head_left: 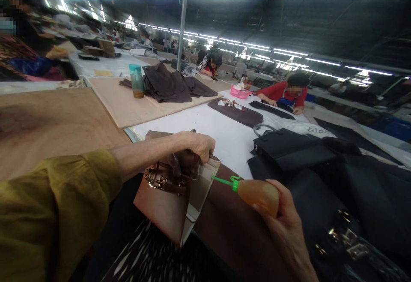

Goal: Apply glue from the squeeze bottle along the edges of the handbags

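Observation:
My left hand (pixel 199 145) is closed on the top edge of a brown leather bag (pixel 163 207), holding its side panel open; the bag has brass buckles and a pale inner lining (pixel 201 187). My right hand (pixel 282 226) grips an orange squeeze bottle (pixel 258 193) with a green nozzle (pixel 224 182). The nozzle tip points at the bag's open edge and touches or nearly touches the lining. A brown leather piece (pixel 231 226) lies under the bottle on the table.
Black bags and black leather pieces (pixel 298 153) are piled to the right. A teal tumbler (pixel 137 80) and dark brown fabric (pixel 170 85) sit on a wooden board behind. Other workers bend over the long white table (pixel 221 132) farther back, near a pink basket (pixel 240 92).

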Demonstrator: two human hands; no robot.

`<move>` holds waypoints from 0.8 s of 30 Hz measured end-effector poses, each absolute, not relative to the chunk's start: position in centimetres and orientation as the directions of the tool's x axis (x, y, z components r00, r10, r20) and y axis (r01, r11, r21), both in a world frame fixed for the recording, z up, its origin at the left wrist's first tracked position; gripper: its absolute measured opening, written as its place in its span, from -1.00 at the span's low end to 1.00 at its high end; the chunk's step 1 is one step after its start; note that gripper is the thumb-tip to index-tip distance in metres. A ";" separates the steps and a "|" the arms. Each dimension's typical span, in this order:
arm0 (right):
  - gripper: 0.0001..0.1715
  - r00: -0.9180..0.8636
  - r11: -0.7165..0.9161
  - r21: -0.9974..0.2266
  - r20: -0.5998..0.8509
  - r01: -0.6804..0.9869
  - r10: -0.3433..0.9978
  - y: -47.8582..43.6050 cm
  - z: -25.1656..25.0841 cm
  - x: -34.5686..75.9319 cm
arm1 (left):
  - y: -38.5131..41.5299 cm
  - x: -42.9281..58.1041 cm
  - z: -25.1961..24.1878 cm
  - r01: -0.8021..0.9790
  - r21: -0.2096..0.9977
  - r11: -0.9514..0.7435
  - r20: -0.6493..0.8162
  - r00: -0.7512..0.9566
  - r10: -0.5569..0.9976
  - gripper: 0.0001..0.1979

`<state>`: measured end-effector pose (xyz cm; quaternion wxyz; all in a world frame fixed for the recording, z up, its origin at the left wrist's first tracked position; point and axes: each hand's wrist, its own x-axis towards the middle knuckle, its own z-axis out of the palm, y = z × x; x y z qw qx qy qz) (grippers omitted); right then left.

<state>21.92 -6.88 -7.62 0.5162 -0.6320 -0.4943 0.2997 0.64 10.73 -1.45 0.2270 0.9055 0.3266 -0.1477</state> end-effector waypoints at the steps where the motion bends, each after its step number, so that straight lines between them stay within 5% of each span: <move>1: -0.29 0.327 0.011 -0.952 0.116 0.306 0.938 -7.1 -7.7 21.9 | 10.8 0.6 -1.5 0.653 0.321 -0.686 -0.409 0.749 0.521 -0.72; 8: -0.17 0.255 -0.106 -0.980 -0.061 0.169 0.965 -8.0 -8.8 21.8 | 10.7 0.7 -1.4 0.666 0.287 -0.689 -0.424 0.733 0.532 -0.70; 24: -0.29 0.257 -0.161 -0.964 -0.105 0.210 0.961 -9.8 -9.9 20.7 | 11.0 0.7 -1.8 0.667 0.312 -0.677 -0.421 0.736 0.530 -0.70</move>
